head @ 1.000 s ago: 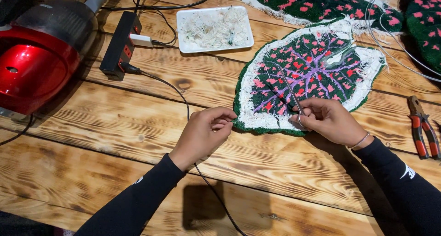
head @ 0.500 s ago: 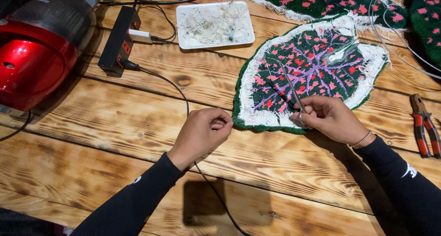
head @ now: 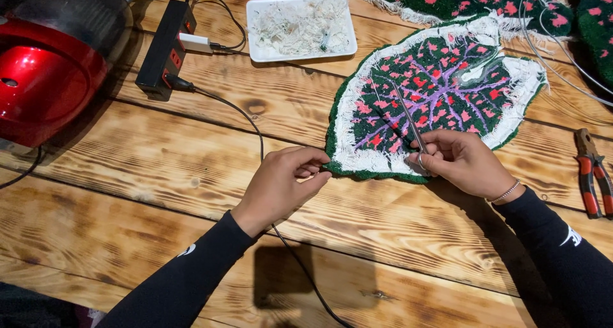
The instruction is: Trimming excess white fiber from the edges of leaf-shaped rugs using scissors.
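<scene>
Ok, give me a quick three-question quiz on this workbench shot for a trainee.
1. True or false: the right hand holds slim metal scissors over the leaf-shaped rug.
2. What does the left hand touch? A) red-handled pliers B) the rug's near edge C) white tray
3. Which item lies right of the rug on the wooden table?

Key: 1 true. 2 B. 3 the pliers.

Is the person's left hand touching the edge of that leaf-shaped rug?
Touching. In the head view, the left hand has its fingertips pressed on the green border at the pointed tip of the leaf-shaped rug, with no wood showing between them.
</scene>
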